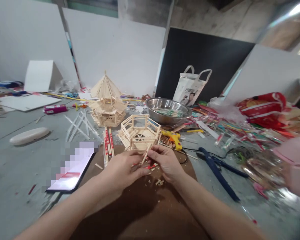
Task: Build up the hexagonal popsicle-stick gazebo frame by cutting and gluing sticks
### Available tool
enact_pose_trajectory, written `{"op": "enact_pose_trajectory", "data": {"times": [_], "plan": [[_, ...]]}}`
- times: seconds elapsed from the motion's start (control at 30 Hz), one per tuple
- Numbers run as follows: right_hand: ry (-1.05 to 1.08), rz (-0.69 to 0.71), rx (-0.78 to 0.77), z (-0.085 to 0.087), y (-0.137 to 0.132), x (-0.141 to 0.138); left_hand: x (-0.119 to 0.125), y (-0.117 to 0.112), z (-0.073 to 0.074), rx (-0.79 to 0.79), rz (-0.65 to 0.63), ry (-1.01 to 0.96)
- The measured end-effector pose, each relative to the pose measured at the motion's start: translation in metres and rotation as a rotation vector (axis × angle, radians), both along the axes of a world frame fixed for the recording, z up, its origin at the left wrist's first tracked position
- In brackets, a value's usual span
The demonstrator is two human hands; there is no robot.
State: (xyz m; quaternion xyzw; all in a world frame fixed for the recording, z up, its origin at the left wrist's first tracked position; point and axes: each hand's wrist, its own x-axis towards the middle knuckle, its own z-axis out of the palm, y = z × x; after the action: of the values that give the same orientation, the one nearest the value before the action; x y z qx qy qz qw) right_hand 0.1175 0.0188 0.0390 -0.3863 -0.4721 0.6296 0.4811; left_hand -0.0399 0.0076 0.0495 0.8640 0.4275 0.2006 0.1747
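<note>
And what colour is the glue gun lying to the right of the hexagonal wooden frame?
The glue gun is yellow, seen in the head view.

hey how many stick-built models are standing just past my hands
2: the open-topped frame, near the center, and the peaked-roof tower, behind it to the left. Others may be hidden behind these.

Both bare forearms, the left one (72,203) and the right one (210,206), reached forward from low on either side and slanted inward. I saw the bare left hand (122,168) turned back-upward, its fingers curved and its thumb stretched out below them, the fingertips partly hidden. Close beside it, the bare right hand (166,161) had its thumb and forefinger drawn into a pinch, the other fingers bent.
</note>
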Motion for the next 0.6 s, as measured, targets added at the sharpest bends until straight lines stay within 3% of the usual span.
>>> {"op": "enact_pose_trajectory", "data": {"times": [0.1, 0.17, 0.27, 0.37, 0.5, 0.6], "plan": [[-0.101, 0.067, 0.048, -0.001, -0.002, 0.001, 0.004, -0.001, -0.009, -0.032, 0.001, -0.041], [-0.200, 0.032, 0.116, 0.001, 0.004, 0.012, 0.003, -0.001, -0.014, -0.070, 0.008, -0.065], [-0.475, -0.189, 0.327, 0.009, 0.019, 0.049, -0.003, -0.001, -0.018, -0.123, 0.020, -0.105], [-0.902, -0.391, 0.449, 0.018, 0.033, 0.099, -0.009, -0.001, -0.023, -0.163, 0.029, -0.140], [-1.414, -0.460, 0.347, 0.019, 0.032, 0.158, -0.014, 0.000, -0.034, -0.170, 0.033, -0.167], [-1.752, -0.483, 0.273, 0.005, 0.021, 0.196, -0.017, 0.000, -0.041, -0.127, 0.031, -0.161]]}}
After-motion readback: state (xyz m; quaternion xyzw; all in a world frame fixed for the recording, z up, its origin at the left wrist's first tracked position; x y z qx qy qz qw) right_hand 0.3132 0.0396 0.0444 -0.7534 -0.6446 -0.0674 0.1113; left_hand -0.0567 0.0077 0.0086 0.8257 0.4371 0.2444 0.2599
